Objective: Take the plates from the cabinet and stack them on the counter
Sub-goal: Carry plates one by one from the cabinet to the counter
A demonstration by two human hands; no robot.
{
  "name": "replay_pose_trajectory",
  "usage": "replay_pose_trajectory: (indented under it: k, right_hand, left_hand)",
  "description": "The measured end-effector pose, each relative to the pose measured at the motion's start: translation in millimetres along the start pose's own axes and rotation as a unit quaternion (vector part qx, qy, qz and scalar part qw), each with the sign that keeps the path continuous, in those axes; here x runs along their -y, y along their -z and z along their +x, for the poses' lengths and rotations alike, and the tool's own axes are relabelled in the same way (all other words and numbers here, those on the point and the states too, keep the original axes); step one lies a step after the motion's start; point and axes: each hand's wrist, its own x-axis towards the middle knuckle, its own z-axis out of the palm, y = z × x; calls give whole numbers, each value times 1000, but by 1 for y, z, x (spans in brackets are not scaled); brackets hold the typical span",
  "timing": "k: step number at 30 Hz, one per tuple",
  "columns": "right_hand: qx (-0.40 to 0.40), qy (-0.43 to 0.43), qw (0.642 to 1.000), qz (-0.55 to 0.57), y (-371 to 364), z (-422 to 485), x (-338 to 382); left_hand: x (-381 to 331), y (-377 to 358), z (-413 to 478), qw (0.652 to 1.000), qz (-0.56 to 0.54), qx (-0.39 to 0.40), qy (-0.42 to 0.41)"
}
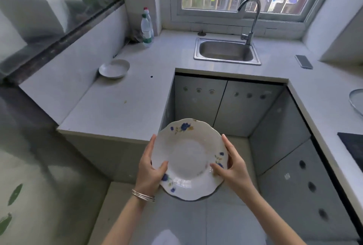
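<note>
A white scalloped plate with blue flowers (188, 158) is held level in front of me, above the floor and below counter height. My left hand (150, 166) grips its left rim, thumb on top. My right hand (232, 168) grips the right rim the same way. A plain white plate (114, 68) rests alone on the left stretch of the grey counter (121, 103). The cabinet doors (200, 101) under the sink are closed.
A steel sink (226, 51) with a tall tap (251, 18) sits under the window. Two bottles (147, 28) stand in the back left corner. A phone (303, 61) lies right of the sink. A grey dish (356, 101) and a black hob (353, 146) are at the right edge.
</note>
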Motion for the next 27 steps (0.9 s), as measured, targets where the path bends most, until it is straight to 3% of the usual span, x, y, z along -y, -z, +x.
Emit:
replay_pose_trajectory:
  k: [10, 18, 27]
  right_hand:
    - [26, -14, 999, 37, -28, 129, -5]
    - [64, 2, 997, 50, -68, 250, 20]
    - [139, -9, 989, 52, -126, 343, 29]
  left_hand:
    - [15, -5, 115, 996, -74, -45, 24]
    - [22, 24, 224, 994, -53, -91, -12]
    - [48, 57, 289, 984, -53, -168, 13]
